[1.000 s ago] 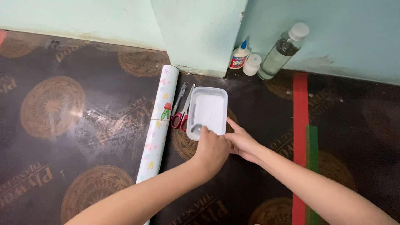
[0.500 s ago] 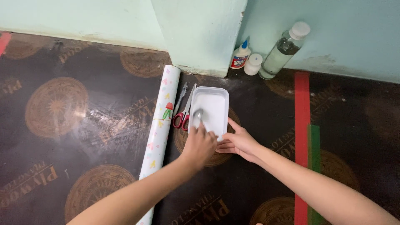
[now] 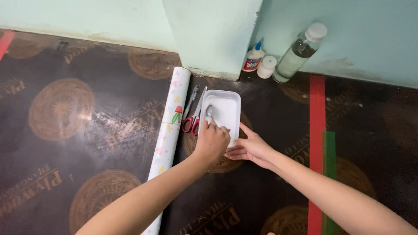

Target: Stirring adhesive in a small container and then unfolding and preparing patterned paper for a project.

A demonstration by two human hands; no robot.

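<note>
On a dark floor sheet [image 3: 65,143] printed with round brown emblems, a roll of patterned wrapping paper [image 3: 170,126] lies lengthwise, running from near the pale green wall [image 3: 209,30] back toward the person. Just right of it rest red-handled scissors [image 3: 193,117], blades pointing to the wall. Next comes a white rectangular tray [image 3: 228,109], its long axis also running away from the person. The left hand [image 3: 212,141] is over the tray's near left corner, fingers curled around a metal spoon [image 3: 209,111] whose bowl sits inside the tray, directly beyond the knuckles. The right hand [image 3: 250,148] lies flat with fingers loose and extended, touching the tray's near right edge, grasping nothing. Farther right, against the wall, stand a small glue bottle [image 3: 254,57], a white cap [image 3: 266,67] and a clear bottle [image 3: 298,53], leaning. Red and green tape strips [image 3: 317,130] cross the floor.
</note>
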